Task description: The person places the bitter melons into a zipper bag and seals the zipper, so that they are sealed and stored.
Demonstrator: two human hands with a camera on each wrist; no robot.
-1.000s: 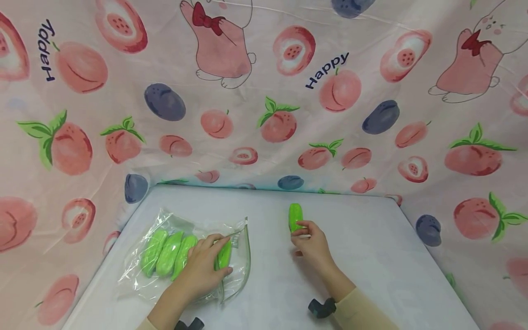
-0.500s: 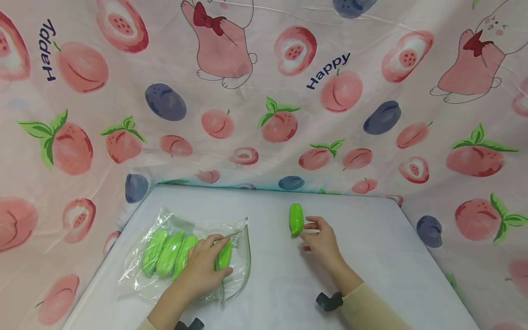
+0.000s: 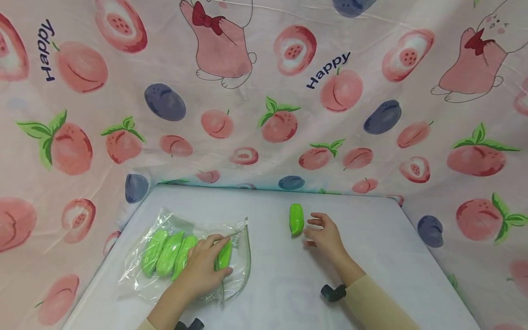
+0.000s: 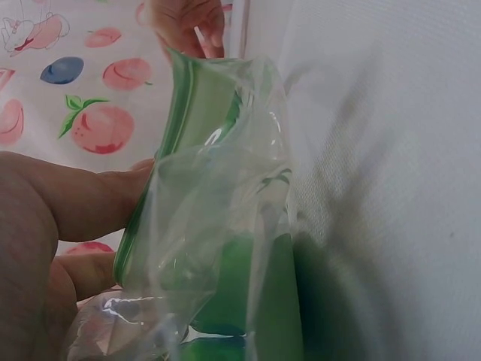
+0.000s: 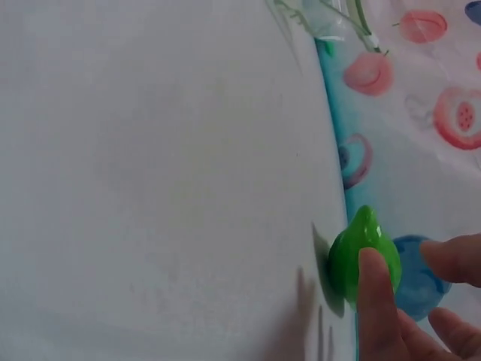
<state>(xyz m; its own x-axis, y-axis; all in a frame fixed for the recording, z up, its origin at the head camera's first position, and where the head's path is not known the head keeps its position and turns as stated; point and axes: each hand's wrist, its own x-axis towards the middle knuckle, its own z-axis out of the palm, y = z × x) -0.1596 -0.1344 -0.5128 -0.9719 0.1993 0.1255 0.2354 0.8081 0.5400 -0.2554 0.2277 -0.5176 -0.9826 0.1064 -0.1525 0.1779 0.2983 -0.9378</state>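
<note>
A clear zip bag (image 3: pixel 187 225) with a green edge lies at the left of the white table, several green cucumber-like vegetables (image 3: pixel 154 252) inside it. My left hand (image 3: pixel 206 266) grips the bag near its mouth; in the left wrist view, fingers (image 4: pixel 98 199) lie against the green zip edge (image 4: pixel 176 128), which stands raised. One loose green cucumber-like vegetable (image 3: pixel 296 220), glossy and ridged with a pointed tip, lies on the table right of the bag. Just to its right, my right hand (image 3: pixel 327 238) has relaxed fingers with nothing held. In the right wrist view, a finger overlaps the green vegetable (image 5: pixel 364 248).
The white tabletop (image 3: pixel 383 256) runs back to a curtain (image 3: pixel 247 123) printed with peaches and rabbits, which also hangs along both sides. Black wrist mounts (image 3: pixel 333 292) show below the hands.
My right hand has let go of the loose green vegetable and drawn a little to the right, leaving it on the table. The left hand and bag stay in place.
</note>
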